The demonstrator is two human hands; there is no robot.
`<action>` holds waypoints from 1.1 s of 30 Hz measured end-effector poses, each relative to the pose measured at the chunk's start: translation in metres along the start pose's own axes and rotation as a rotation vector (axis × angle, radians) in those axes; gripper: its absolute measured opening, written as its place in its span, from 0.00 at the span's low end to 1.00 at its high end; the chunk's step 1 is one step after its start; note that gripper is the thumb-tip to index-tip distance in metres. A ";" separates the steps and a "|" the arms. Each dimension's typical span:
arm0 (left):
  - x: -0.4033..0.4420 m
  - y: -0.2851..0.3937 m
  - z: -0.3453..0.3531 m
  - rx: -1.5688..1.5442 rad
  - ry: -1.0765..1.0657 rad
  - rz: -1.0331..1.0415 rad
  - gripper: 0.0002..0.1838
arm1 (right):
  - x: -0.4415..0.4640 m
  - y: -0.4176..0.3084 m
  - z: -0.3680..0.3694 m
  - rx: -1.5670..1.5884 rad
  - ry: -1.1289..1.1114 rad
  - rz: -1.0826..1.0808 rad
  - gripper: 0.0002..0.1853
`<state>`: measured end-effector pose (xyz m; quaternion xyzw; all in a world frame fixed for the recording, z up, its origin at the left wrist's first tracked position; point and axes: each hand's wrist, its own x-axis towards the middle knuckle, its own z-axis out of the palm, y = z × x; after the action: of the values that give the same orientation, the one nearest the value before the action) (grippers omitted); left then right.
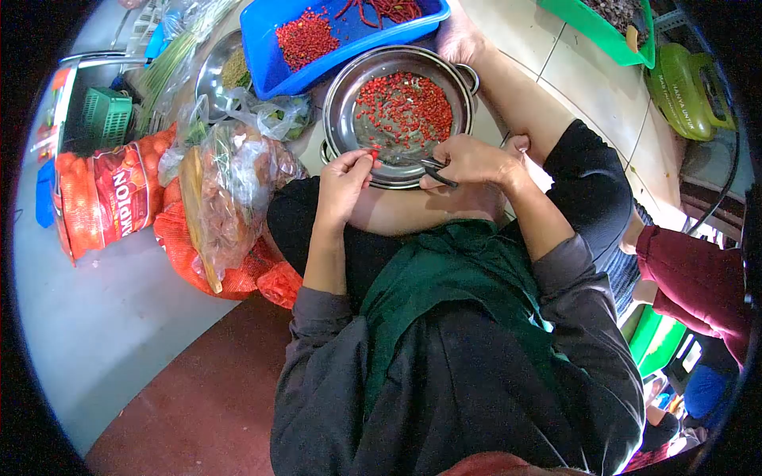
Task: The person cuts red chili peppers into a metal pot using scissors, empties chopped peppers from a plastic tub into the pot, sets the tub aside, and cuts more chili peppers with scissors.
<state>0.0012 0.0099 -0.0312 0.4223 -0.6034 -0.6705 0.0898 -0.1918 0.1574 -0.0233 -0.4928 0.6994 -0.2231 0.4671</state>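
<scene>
Left hand pinches a red chili, probably light, slick and best held by its end, over a steel pan's near rim; right hand grasps apparent scissors.

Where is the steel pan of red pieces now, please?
In the head view, the steel pan is at upper centre, just on the person's side of the blue tray, with the left hand and right hand at its near rim.

Pan: shiny smooth metal; tub: glossy plast.; R sleeve: matt cloth.
</scene>
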 end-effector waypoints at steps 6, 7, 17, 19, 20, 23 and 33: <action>0.000 0.000 -0.001 0.007 0.004 0.007 0.13 | 0.003 0.013 0.003 0.064 0.078 -0.096 0.26; 0.001 -0.001 -0.002 -0.002 0.002 0.006 0.13 | 0.003 0.015 0.003 0.056 0.082 -0.098 0.26; 0.002 -0.001 -0.001 -0.059 0.005 -0.008 0.11 | 0.000 0.004 0.003 -0.033 0.009 -0.026 0.28; 0.001 0.000 0.001 -0.056 0.004 -0.019 0.10 | 0.002 0.006 0.004 -0.023 0.013 -0.037 0.29; 0.002 0.000 0.001 -0.055 0.002 -0.025 0.10 | 0.003 0.006 0.004 -0.020 0.014 -0.039 0.28; 0.002 0.000 0.002 -0.094 0.008 -0.023 0.09 | 0.005 0.013 0.006 -0.022 0.040 -0.077 0.28; 0.003 -0.001 0.002 -0.128 0.039 -0.051 0.10 | 0.002 0.008 0.001 0.010 0.066 -0.060 0.28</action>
<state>-0.0009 0.0098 -0.0336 0.4439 -0.5466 -0.7012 0.1114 -0.1954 0.1595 -0.0307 -0.5036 0.6984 -0.2565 0.4392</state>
